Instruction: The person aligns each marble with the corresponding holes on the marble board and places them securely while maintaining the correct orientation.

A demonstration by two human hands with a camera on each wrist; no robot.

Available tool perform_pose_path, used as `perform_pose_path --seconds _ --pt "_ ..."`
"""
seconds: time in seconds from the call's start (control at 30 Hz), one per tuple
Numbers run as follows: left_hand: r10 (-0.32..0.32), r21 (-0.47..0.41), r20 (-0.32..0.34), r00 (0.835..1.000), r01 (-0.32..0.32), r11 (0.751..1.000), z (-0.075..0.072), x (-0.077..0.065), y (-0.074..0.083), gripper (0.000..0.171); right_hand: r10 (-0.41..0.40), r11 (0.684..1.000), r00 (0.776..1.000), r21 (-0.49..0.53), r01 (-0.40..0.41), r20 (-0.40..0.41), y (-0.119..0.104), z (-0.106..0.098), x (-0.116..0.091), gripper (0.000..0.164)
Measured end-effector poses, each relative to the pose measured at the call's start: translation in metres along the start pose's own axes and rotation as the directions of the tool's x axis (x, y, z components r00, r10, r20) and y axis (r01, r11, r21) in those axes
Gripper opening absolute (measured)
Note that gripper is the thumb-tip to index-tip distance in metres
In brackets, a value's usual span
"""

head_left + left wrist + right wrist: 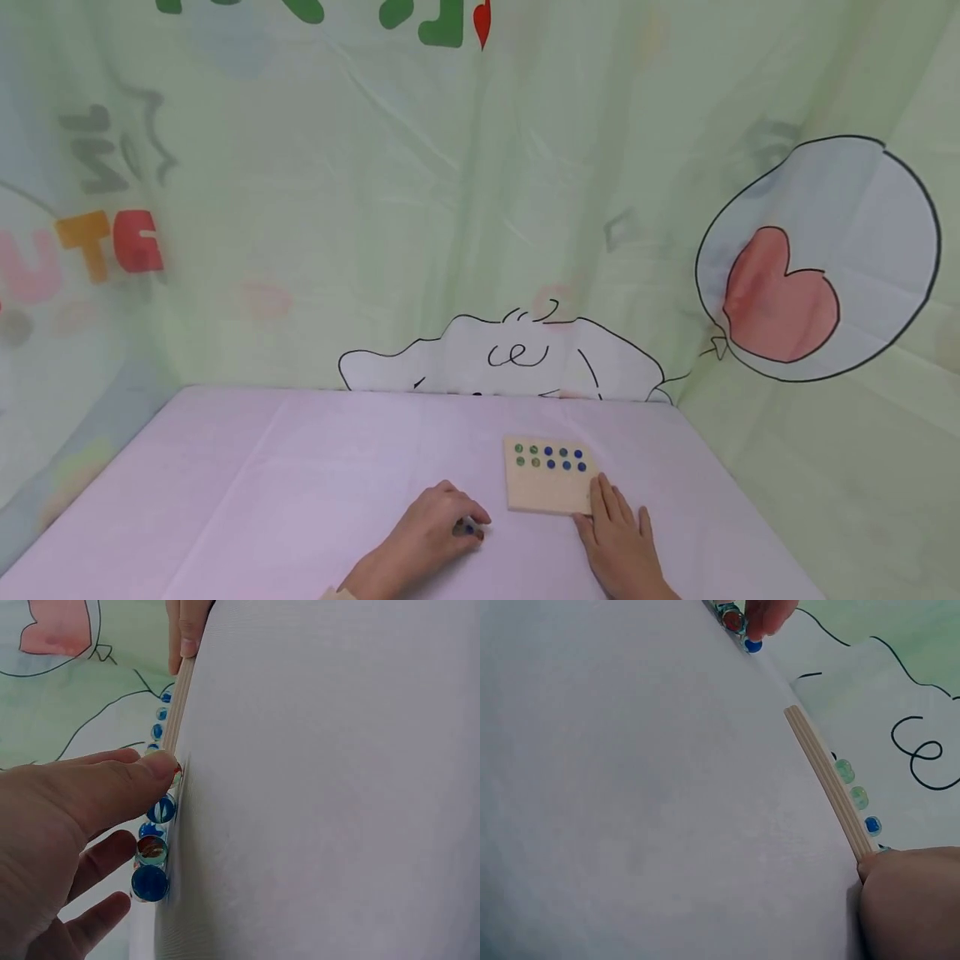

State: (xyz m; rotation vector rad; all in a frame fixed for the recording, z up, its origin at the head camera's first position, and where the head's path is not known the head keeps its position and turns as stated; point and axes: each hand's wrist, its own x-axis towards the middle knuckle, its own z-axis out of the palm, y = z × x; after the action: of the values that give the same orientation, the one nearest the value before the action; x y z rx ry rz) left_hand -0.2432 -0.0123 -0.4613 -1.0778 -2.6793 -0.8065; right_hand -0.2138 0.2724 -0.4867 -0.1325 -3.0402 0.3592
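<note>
A light wooden board (546,493) lies on the table, with two rows of green and blue glass marbles (550,458) along its far side. My right hand (622,542) rests against the board's near right corner, fingers fairly straight along the right edge and the thumb at the front edge. To the left of the board, my left hand (435,525) curls round a small cluster of loose marbles (468,527). In the left wrist view its thumb tip lies over a reddish marble (177,777), while a dark blue marble (150,883) sits nearest the camera.
A pale pink cloth (315,467) covers the table. Green curtains (300,208) hang behind and at both sides, printed with letters, a dog outline and a balloon (870,250) bearing a red heart.
</note>
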Motion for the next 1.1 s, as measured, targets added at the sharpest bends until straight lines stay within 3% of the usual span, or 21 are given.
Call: perform_pose_path --seconds 0.3,0.57,0.8,0.9,1.1 --pt "0.053 0.004 -0.045 0.998 -0.053 0.999 0.000 -0.003 -0.001 0.017 -0.039 0.999 0.999 -0.038 0.039 -0.010 0.007 -0.004 0.000 0.072" --pt "0.032 0.020 -0.022 0.999 -0.031 0.999 0.003 -0.001 0.000 0.019 -0.040 0.998 0.999 -0.040 0.039 -0.030 0.009 -0.001 0.001 0.072" --pt "0.037 0.031 -0.043 0.998 -0.036 0.999 0.007 0.000 -0.001 0.018 -0.039 0.999 0.998 -0.022 0.038 -0.039 0.009 0.000 0.000 0.070" --pt "0.029 0.010 -0.060 0.998 -0.028 1.000 0.008 0.001 0.000 0.015 -0.038 0.999 0.998 -0.024 0.037 -0.044 0.009 0.000 0.000 0.070" --pt "-0.056 -0.149 -0.045 0.997 0.049 0.988 0.004 0.006 0.008 0.010 -0.036 0.999 0.998 -0.035 0.034 -0.047 0.010 0.002 0.002 0.070"
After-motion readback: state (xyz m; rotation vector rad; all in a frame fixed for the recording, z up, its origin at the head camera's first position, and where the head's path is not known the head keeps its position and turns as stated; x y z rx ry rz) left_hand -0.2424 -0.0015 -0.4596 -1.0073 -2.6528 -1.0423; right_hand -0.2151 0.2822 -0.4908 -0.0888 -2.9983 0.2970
